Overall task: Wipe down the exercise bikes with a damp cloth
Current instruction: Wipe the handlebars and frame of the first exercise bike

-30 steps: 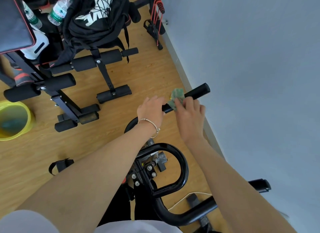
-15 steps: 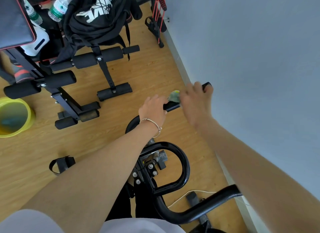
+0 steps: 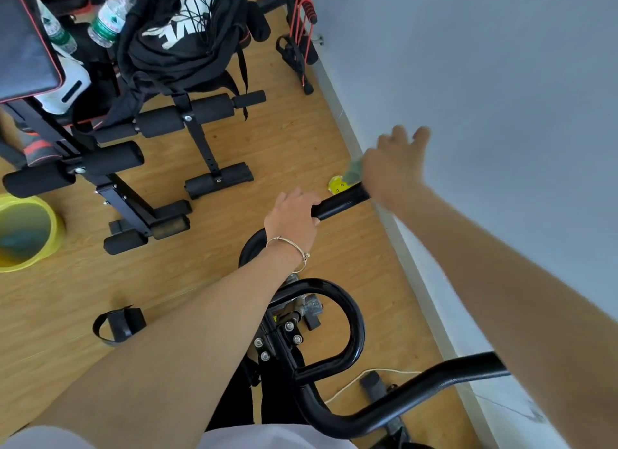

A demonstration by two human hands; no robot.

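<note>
1. A yellow bucket [image 3: 57,238] stands on the wooden floor [image 3: 284,141] at the far left edge.
2. A black gym frame [image 3: 133,211] with foam rollers [image 3: 110,159] carries a black bag [image 3: 187,30] — two water bottles [image 3: 112,13] lie just left of it.
3. Red cords with black handles [image 3: 302,30] rest near the grey wall [image 3: 501,80].
4. A black strap [image 3: 118,325] and a white cable [image 3: 361,375] lie on the floor, well apart.

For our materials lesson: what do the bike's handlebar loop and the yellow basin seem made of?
Handlebar loop: likely painted metal tube, glossy; bright highlights run along its curve. Yellow basin: probably plastic, smooth; its thin wall glows, seemingly translucent.
</note>
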